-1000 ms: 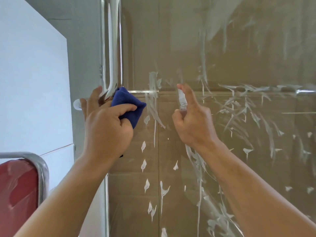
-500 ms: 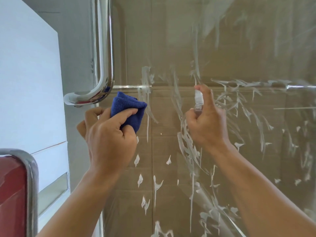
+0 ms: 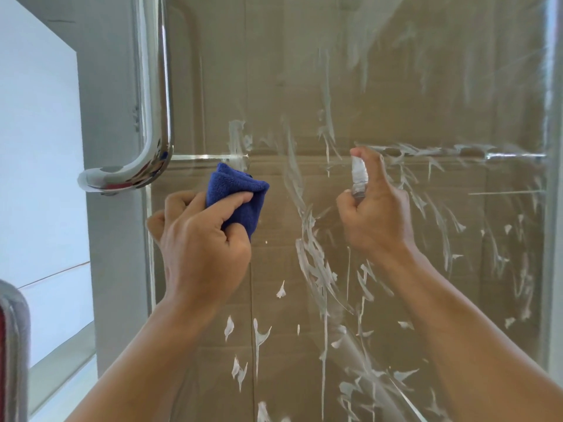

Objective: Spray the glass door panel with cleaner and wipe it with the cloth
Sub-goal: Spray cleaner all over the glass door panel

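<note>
Brown cardboard [image 3: 396,71] shows behind the glass door panel [image 3: 274,86], which fills most of the view and carries white streaks and flecks [image 3: 313,269] across its middle, right side and lower part. Along the left edge of the glass runs a polished metal door handle [image 3: 155,117], upright and then curving at its lower end toward the left, where its flat end [image 3: 88,179] sticks out. Left of the handle stands a grey frame [image 3: 112,239], and beyond it a pale white wall [image 3: 36,147]. At the lower left corner a piece of shiny metal tube with red beside it [image 3: 12,345] comes into view; what it belongs to cannot be told.

Both forearms reach up from the bottom edge. The left hand [image 3: 201,239] is curled tight around a bunched dark blue cloth [image 3: 237,193], thumb and fingers clamped on it, with the cloth poking out above the knuckles just below and to the right of the handle's bend. The cloth sits close to the glass, but whether it touches cannot be told.

The right hand [image 3: 377,214] is wrapped around a small clear spray bottle [image 3: 359,178], with the index finger lying over the top of the nozzle. The bottle is upright and points at the glass, near a horizontal strip [image 3: 515,155] that crosses the panel at the height of the handle's bend. The two hands are apart, at about the same height, with streaked glass between them
</note>
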Action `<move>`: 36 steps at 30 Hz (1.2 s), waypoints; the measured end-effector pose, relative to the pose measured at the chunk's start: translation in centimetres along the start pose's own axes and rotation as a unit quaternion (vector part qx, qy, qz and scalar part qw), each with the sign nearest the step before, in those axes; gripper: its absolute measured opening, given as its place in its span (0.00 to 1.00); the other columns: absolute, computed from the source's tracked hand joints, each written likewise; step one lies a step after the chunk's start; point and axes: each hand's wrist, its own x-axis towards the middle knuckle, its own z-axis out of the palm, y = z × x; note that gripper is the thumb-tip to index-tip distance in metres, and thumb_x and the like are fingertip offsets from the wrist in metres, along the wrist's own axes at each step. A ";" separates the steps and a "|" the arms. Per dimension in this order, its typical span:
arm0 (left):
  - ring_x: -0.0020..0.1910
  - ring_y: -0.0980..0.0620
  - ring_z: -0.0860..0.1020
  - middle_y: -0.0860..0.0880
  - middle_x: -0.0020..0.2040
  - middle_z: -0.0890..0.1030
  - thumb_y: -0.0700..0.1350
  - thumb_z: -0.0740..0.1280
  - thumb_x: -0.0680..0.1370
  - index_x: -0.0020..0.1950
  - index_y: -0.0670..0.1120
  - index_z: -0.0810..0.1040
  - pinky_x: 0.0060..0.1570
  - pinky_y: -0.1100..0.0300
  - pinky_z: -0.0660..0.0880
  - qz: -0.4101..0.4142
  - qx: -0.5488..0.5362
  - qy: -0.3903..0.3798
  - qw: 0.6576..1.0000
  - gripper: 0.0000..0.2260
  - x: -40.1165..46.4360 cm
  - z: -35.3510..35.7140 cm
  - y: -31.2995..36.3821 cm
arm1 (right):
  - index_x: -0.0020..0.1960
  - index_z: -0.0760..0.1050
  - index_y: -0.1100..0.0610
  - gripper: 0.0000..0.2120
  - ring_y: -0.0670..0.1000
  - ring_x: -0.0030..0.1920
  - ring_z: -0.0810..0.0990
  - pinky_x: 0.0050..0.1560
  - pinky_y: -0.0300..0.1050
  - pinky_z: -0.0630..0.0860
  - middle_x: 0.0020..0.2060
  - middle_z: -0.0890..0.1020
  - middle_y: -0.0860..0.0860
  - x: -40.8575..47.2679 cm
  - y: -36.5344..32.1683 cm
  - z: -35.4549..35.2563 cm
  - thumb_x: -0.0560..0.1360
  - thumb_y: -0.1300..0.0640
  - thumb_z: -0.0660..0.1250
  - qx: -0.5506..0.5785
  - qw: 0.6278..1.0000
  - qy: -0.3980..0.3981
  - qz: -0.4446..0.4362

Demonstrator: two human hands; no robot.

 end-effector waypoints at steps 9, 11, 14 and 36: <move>0.49 0.58 0.65 0.60 0.44 0.79 0.40 0.59 0.68 0.57 0.59 0.83 0.55 0.39 0.70 0.011 0.010 -0.002 1.000 0.24 0.6 1.7 1.2 | 0.73 0.66 0.47 0.27 0.44 0.22 0.68 0.32 0.39 0.70 0.25 0.72 0.47 2.1 0.7 -0.6 0.76 0.63 0.63 -0.005 0.999 0.029 -0.015; 0.48 0.58 0.64 0.61 0.44 0.78 0.40 0.59 0.68 0.57 0.59 0.83 0.53 0.38 0.71 0.012 -0.001 0.000 1.000 0.24 0.9 2.0 1.5 | 0.71 0.67 0.49 0.25 0.46 0.24 0.71 0.31 0.39 0.69 0.26 0.73 0.48 2.6 0.6 -0.8 0.76 0.63 0.63 -0.006 0.998 0.054 -0.014; 0.48 0.54 0.69 0.62 0.46 0.77 0.40 0.59 0.67 0.57 0.58 0.83 0.54 0.40 0.73 0.016 -0.024 -0.002 1.000 0.24 1.1 2.1 1.9 | 0.73 0.65 0.49 0.27 0.48 0.24 0.72 0.33 0.39 0.70 0.26 0.74 0.50 2.8 0.8 -1.2 0.76 0.64 0.62 0.000 0.999 0.041 -0.011; 0.41 0.57 0.76 0.60 0.47 0.74 0.36 0.63 0.73 0.64 0.57 0.79 0.42 0.64 0.72 -0.053 -0.095 -0.096 0.989 0.24 0.5 4.0 5.7 | 0.71 0.66 0.44 0.28 0.49 0.24 0.71 0.41 0.45 0.76 0.25 0.75 0.50 1.6 4.5 -5.7 0.74 0.62 0.63 -0.050 0.997 0.039 0.043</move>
